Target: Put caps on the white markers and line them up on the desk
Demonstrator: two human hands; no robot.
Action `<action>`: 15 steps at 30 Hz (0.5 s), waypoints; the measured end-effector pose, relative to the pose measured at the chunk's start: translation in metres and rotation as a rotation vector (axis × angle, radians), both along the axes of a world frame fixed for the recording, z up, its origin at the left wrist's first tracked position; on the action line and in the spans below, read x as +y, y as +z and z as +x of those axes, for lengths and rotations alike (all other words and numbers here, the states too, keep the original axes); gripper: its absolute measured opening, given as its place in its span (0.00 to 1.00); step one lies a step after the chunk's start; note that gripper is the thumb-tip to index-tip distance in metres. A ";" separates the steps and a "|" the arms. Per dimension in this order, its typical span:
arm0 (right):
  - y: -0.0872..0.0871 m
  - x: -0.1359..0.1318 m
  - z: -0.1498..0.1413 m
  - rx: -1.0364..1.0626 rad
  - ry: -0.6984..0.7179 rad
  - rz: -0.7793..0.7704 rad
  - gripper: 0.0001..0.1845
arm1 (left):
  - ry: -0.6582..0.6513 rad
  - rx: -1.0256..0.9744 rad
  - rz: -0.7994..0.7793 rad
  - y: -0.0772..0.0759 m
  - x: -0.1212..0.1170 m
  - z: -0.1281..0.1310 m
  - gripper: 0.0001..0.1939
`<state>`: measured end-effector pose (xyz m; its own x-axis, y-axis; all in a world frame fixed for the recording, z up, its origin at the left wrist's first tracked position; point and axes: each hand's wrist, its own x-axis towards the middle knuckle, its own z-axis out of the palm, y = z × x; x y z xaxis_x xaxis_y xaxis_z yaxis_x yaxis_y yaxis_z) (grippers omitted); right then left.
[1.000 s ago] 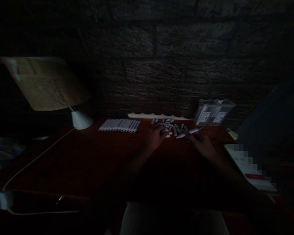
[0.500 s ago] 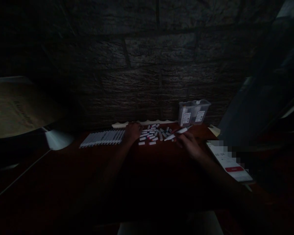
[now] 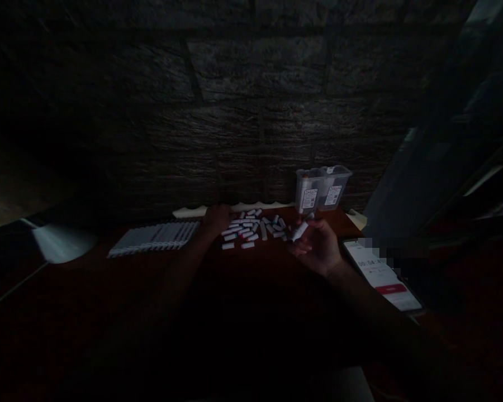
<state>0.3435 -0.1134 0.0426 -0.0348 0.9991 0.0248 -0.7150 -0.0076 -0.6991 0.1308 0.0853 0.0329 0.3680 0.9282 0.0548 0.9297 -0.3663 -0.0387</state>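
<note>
My right hand (image 3: 318,245) is closed around a white marker (image 3: 300,230), held slantwise above the right end of a loose group of marker caps. The many short white caps (image 3: 247,236) lie scattered on the table, some with coloured ends. At their left edge rests my left hand (image 3: 218,218), palm down; its fingers are too dark to make out. On the other side of that hand, white marker bodies (image 3: 155,237) lie side by side in a slanted row.
Behind the caps stands a clear plastic container (image 3: 322,190) with two labels. A phone (image 3: 383,276) showing a timer lies at the right. A white lamp-like shade (image 3: 65,243) is at the left. A pale wavy-edged strip (image 3: 272,205) runs along the textured wall (image 3: 235,134).
My right hand has turned, tilting the marker more steeply. My left hand stays beside the caps. The whole view has shifted, so the table things sit further left.
</note>
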 end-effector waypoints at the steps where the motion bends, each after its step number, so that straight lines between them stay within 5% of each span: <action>1: 0.000 0.000 0.001 0.013 0.008 0.003 0.08 | -0.005 -0.024 0.017 0.000 0.000 -0.001 0.17; 6: -0.001 -0.002 0.000 0.005 0.047 0.041 0.09 | -0.065 -0.139 0.097 -0.001 -0.008 -0.009 0.17; 15: -0.003 -0.005 0.001 -0.089 0.209 0.108 0.09 | -0.145 -0.096 -0.037 0.006 -0.014 -0.003 0.16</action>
<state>0.3450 -0.1188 0.0396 -0.2473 0.9617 0.1183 -0.6411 -0.0709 -0.7641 0.1278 0.0711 0.0391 0.4925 0.8680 0.0631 0.8660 -0.4960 0.0635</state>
